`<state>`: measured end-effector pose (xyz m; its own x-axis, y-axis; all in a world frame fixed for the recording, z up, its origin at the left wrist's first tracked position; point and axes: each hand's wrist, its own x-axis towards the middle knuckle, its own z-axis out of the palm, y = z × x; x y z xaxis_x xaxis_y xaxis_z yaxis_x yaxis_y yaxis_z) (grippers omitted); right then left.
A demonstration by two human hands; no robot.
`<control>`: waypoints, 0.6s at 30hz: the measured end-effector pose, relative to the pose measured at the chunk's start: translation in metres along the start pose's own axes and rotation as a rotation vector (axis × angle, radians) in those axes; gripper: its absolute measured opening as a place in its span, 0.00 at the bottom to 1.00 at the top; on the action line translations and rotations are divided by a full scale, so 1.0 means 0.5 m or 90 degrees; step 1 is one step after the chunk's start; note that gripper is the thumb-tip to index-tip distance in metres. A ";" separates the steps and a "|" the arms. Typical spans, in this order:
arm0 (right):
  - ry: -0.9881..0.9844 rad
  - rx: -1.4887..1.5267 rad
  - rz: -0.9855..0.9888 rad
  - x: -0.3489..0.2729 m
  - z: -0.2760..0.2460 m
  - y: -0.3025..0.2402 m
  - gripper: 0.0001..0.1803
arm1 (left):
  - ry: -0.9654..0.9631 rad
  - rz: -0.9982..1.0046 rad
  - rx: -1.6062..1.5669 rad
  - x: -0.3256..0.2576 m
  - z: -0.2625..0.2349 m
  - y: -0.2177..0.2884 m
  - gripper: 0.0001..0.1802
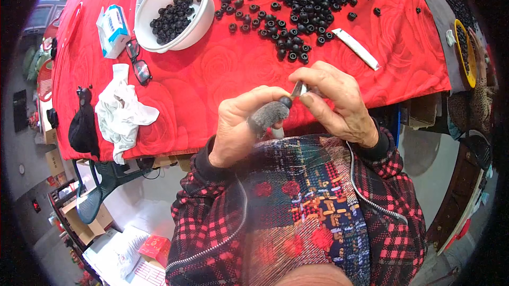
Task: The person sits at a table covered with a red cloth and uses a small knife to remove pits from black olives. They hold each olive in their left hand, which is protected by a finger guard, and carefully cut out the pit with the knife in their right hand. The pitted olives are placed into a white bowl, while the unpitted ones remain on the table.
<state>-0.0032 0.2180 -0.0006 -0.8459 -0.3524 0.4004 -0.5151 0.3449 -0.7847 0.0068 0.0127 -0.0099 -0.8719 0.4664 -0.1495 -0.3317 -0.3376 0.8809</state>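
My left hand (237,121) pinches a small round black part (286,101) between thumb and forefinger, near the table's front edge. A worn grey cover (269,114) wraps one of its fingers, and something white shows at another fingertip. In my right hand (342,100) is a small metal blade (298,89), its tip close to the black part; whether they touch I cannot tell. Beyond my hands lies a wide heap of similar black parts (305,2), several with a ring-like hole showing. More of these parts (175,18) lie inside a white bowl (204,23).
A red cloth (212,74) covers the table. On it lie a white strip (356,49), dark-framed glasses (141,68), a blue-and-white box (113,31), a crumpled white cloth (123,111) and a black cloth item (83,127). A yellow basin (470,68) stands at the right.
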 end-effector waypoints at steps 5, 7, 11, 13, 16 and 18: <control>-0.013 0.008 -0.005 0.008 0.006 0.004 0.11 | -0.028 0.006 0.005 0.004 -0.011 -0.006 0.13; -0.012 0.013 -0.012 0.009 0.007 0.008 0.11 | -0.015 -0.014 -0.009 0.003 -0.010 -0.007 0.14; -0.021 0.027 -0.024 0.014 0.003 0.008 0.10 | -0.015 -0.072 -0.073 0.000 -0.011 -0.002 0.14; -0.026 0.031 -0.025 0.015 0.003 0.009 0.10 | -0.001 -0.105 -0.084 0.000 -0.014 -0.002 0.14; -0.023 0.031 -0.028 0.014 0.005 0.012 0.10 | -0.018 -0.093 -0.059 0.003 -0.015 -0.001 0.14; -0.026 0.030 -0.026 0.016 0.002 0.011 0.09 | -0.037 -0.110 -0.046 0.007 -0.020 0.002 0.14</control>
<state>-0.0126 0.2164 -0.0022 -0.8173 -0.4011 0.4137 -0.5414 0.2888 -0.7896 -0.0001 0.0056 -0.0139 -0.7784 0.5678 -0.2678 -0.5012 -0.3051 0.8098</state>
